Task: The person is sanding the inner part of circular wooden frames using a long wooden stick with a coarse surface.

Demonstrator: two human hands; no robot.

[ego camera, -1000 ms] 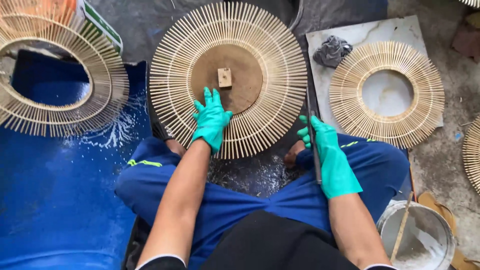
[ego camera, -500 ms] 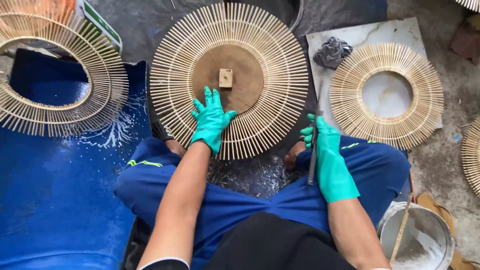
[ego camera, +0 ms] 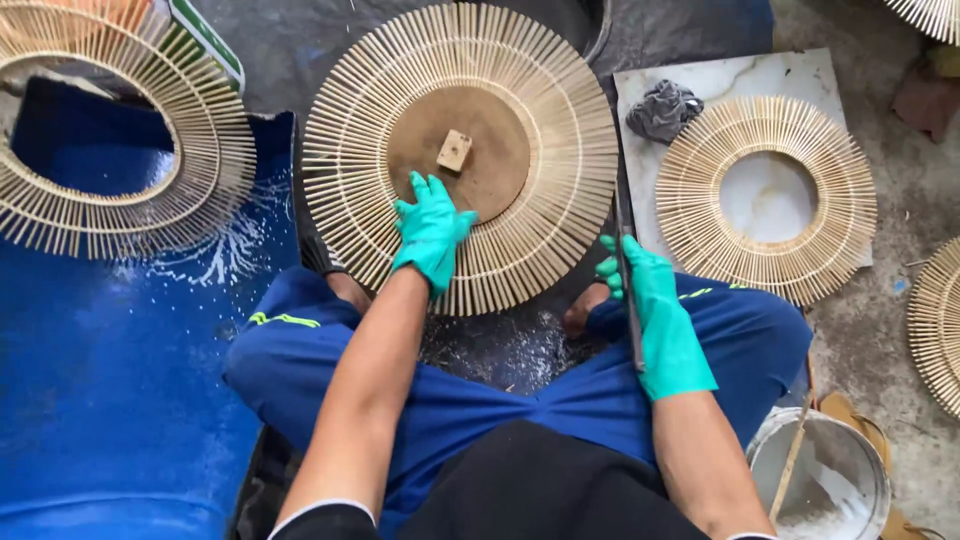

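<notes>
A round sunburst of bamboo sticks point(ego camera: 545, 130) lies in front of me around a brown disc point(ego camera: 480, 180) with a small wooden block point(ego camera: 454, 151) on it. My left hand point(ego camera: 430, 232), in a green glove, rests flat with fingers spread on the near part of the sticks and the disc's edge. My right hand point(ego camera: 655, 315), also gloved, is closed on a long dark flat tool point(ego camera: 626, 262) that points away from me beside the sunburst's right edge. My crossed legs in blue trousers point(ego camera: 520, 395) are below.
A second stick ring point(ego camera: 768, 200) lies on a white marble slab point(ego camera: 800, 75) at right with a grey rag point(ego camera: 664, 109). Another ring point(ego camera: 120, 140) lies on a blue sheet point(ego camera: 90, 400) at left. A white bucket with a stick point(ego camera: 818, 478) stands at lower right.
My right hand has shifted forward and a little left with the tool, closer to the sunburst's edge. My left hand stays on the sticks.
</notes>
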